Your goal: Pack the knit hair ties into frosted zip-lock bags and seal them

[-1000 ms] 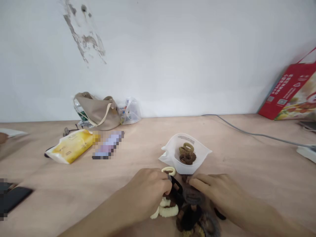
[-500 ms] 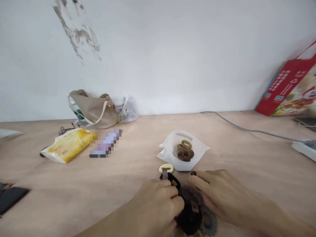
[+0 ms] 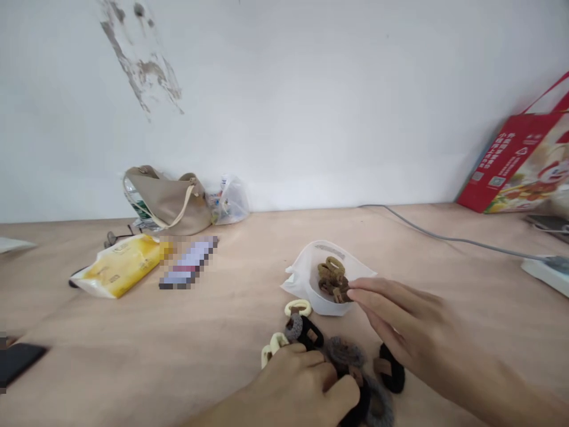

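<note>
A pile of fuzzy hair ties (image 3: pixel 338 362) in cream, black, grey and brown lies on the wooden table (image 3: pixel 222 332) near the front edge. My left hand (image 3: pixel 306 388) is curled over the pile, its fingers closed on a dark hair tie. My right hand (image 3: pixel 400 323) is open, fingers stretched out, its fingertips at the near edge of a white plastic bag (image 3: pixel 306 276). Brown hair ties (image 3: pixel 332 277) lie inside the bag. A cream hair tie (image 3: pixel 297 308) rests just in front of the bag.
A beige handbag (image 3: pixel 171 201) and a clear plastic bag (image 3: pixel 229 201) sit against the wall. A yellow packet (image 3: pixel 118 271) lies left of centre. A red carton (image 3: pixel 520 166) leans at the far right, with a grey cable (image 3: pixel 444 238) and a white power strip (image 3: pixel 546 271). A black phone (image 3: pixel 20 363) lies at the left.
My right hand has lifted off the pile and reached forward to the bag's edge. My left hand has drawn back toward me over the ties, uncovering more of them.
</note>
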